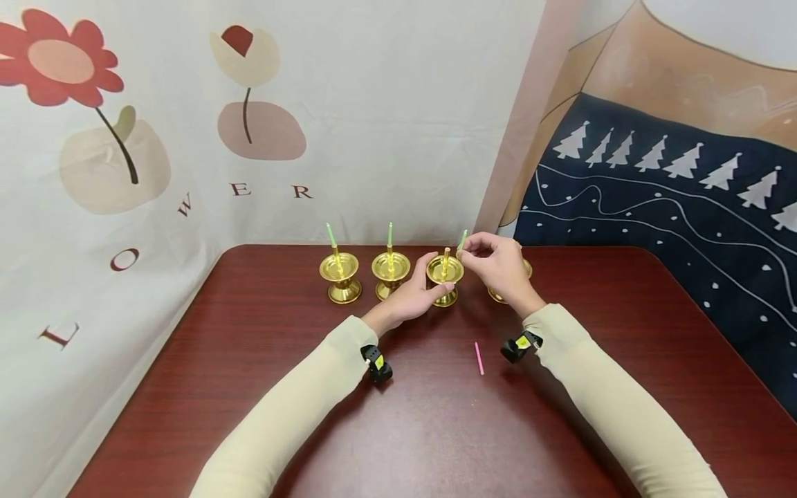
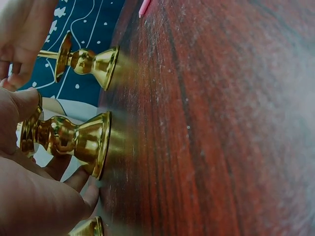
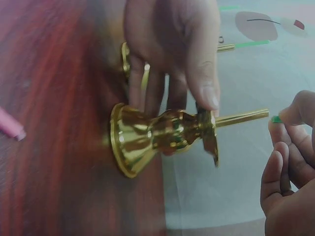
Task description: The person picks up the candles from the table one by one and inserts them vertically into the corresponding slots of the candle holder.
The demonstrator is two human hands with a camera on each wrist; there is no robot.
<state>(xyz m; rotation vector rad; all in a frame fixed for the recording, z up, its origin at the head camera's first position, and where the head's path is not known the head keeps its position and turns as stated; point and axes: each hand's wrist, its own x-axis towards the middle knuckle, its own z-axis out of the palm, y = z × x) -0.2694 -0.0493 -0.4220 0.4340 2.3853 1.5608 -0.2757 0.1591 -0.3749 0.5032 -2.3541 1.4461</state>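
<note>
My left hand [image 1: 407, 299] grips a brass candle holder [image 1: 445, 270], its thumb at the dish's rim and its other fingers behind the stem and base. The holder stands upright on the table, and its narrow tube [image 3: 243, 117] has no candle in it. Between thumb and fingertips, my right hand [image 1: 501, 271] pinches a thin green candle [image 1: 463, 239]. The candle's lower end shows just beyond the tube's tip in the right wrist view, apart from it. Another brass holder [image 2: 96, 66] is partly hidden behind the right hand in the head view.
To the left, two brass holders [image 1: 344, 290] [image 1: 390, 265] each bear an upright green candle [image 1: 331, 234]. A pink candle [image 1: 479, 358] lies on the dark red table [image 1: 411, 429], nearer the front. Printed cloths [image 1: 398, 90] hang behind the table.
</note>
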